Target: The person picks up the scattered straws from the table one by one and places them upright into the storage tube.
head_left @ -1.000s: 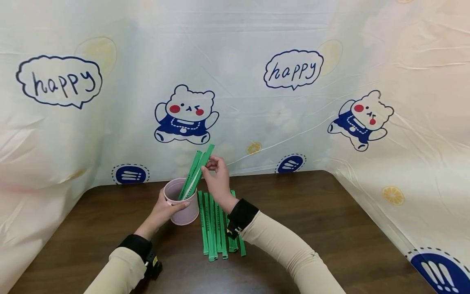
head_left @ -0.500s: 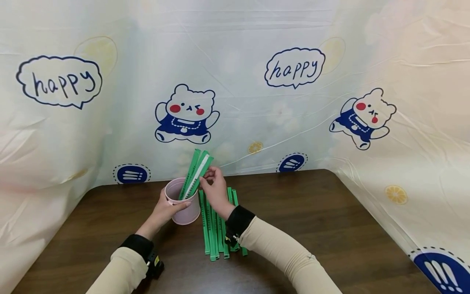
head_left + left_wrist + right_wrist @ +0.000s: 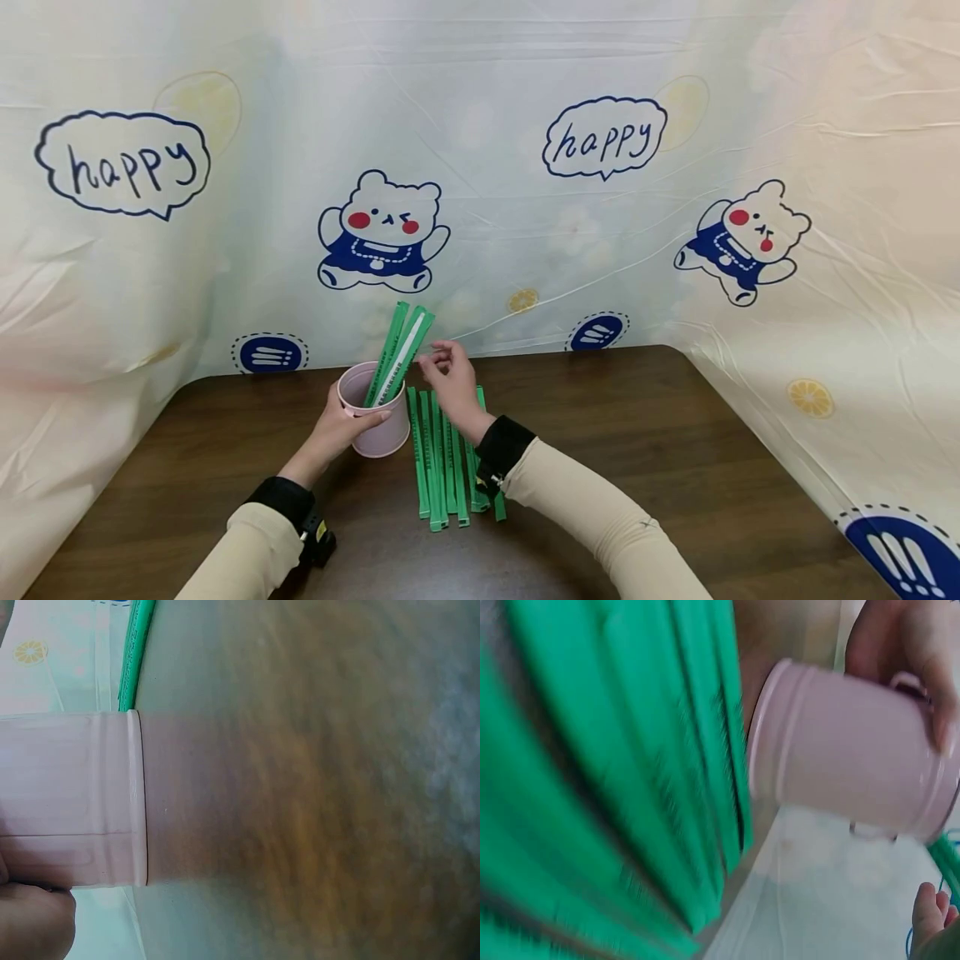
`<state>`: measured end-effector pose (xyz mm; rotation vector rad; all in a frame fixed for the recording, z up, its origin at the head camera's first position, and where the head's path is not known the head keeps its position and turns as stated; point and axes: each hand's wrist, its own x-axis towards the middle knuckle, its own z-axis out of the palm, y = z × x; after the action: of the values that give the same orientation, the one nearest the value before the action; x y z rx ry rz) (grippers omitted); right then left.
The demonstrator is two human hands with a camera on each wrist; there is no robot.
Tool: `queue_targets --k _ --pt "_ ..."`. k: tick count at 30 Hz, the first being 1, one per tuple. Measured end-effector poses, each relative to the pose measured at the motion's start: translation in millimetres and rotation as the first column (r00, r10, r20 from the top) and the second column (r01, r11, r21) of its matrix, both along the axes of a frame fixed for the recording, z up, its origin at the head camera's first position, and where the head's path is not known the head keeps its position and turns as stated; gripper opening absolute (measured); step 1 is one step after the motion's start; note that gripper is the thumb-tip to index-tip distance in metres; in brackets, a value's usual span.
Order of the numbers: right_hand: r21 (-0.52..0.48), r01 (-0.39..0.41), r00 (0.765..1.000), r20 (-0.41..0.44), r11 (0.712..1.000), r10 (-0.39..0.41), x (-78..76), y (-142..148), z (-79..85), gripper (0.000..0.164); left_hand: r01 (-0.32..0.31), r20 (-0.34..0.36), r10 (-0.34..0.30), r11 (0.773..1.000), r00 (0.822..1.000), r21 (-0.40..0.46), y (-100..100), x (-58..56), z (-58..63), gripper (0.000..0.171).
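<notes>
A pink pail (image 3: 381,435) stands near the table's far edge, and my left hand (image 3: 336,427) grips its left side with the thumb along the front near the rim. Several long, narrow green packets (image 3: 406,354) with printing lean to the right inside it, their tops well above the rim. My right hand (image 3: 454,382) hovers just right of them with fingers loosely bent, apart from the packets and holding nothing. Beneath that hand, more green packets (image 3: 437,479) lie side by side on the table. They fill the left of the right wrist view, blurred.
The dark wooden table (image 3: 637,467) has rounded far corners. Behind it hangs a pale curtain (image 3: 495,250) printed with bears and lettering, close to the back edge.
My right hand has lowered a green packet into the pail among the others, let go of it, and drawn slightly right. My left hand keeps its grip on the pail.
</notes>
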<state>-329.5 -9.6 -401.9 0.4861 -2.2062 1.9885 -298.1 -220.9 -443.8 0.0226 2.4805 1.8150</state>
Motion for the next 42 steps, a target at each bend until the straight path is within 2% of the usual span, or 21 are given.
queue_targets --k 3,8,11,16,20,22,23,26,28,37,42 --pt "0.102 0.013 1.0 -0.013 0.995 -0.012 -7.7 16.7 1.1 0.034 -0.008 0.007 0.008 1.0 1.0 0.001 -0.2 -1.3 -1.1 0.106" --pt "0.289 0.063 0.998 -0.047 0.955 -0.052 -22.0 50.2 -5.8 0.028 -0.011 0.001 0.011 1.0 1.0 0.007 -1.1 -2.8 -3.5 0.106" --pt "0.384 0.052 0.998 0.007 0.922 -0.059 -27.7 66.9 -12.9 0.025 -0.002 -0.003 0.002 1.0 1.0 0.006 -1.4 -3.9 -3.9 0.106" --pt "0.525 -0.058 0.988 0.153 0.849 -0.028 -28.9 82.9 -25.1 0.027 0.002 -0.009 -0.002 1.0 1.0 -0.009 -2.6 -4.2 -1.1 0.106" --pt "0.562 -0.095 0.98 0.198 0.822 -0.022 -25.1 86.3 -36.2 0.024 0.007 -0.003 -0.007 1.0 1.0 -0.021 -2.1 -4.1 0.1 0.106" --pt "0.574 -0.095 0.981 0.193 0.813 -0.022 -23.8 85.6 -40.9 0.008 0.008 -0.001 -0.008 1.0 1.0 -0.021 -1.4 -3.7 -0.3 0.106" --pt "0.582 -0.094 0.982 0.186 0.808 -0.02 -23.5 84.8 -43.0 0.012 0.008 0.001 -0.008 1.0 1.0 -0.018 -1.1 -3.4 -0.7 0.106" --pt "0.6 -0.099 0.986 0.168 0.794 -0.004 -22.0 82.2 -45.3 0.047 0.007 -0.003 -0.007 1.0 1.0 -0.007 -0.7 -3.4 -2.0 0.106" --pt "0.619 -0.104 0.987 0.158 0.778 0.006 -21.1 80.4 -45.1 0.055 0.006 0.0 -0.006 1.0 1.0 -0.004 -0.9 -3.8 -2.9 0.106" --pt "0.675 -0.097 0.99 0.138 0.732 0.004 -19.5 75.8 -42.9 0.059 0.01 0.014 -0.01 1.0 1.0 -0.024 -0.9 -3.2 4.2 0.108" --pt "0.712 -0.094 0.988 0.152 0.695 -0.022 -19.7 74.9 -44.8 0.06 0.017 0.011 -0.017 1.0 1.0 -0.019 -0.6 -1.8 1.1 0.107"
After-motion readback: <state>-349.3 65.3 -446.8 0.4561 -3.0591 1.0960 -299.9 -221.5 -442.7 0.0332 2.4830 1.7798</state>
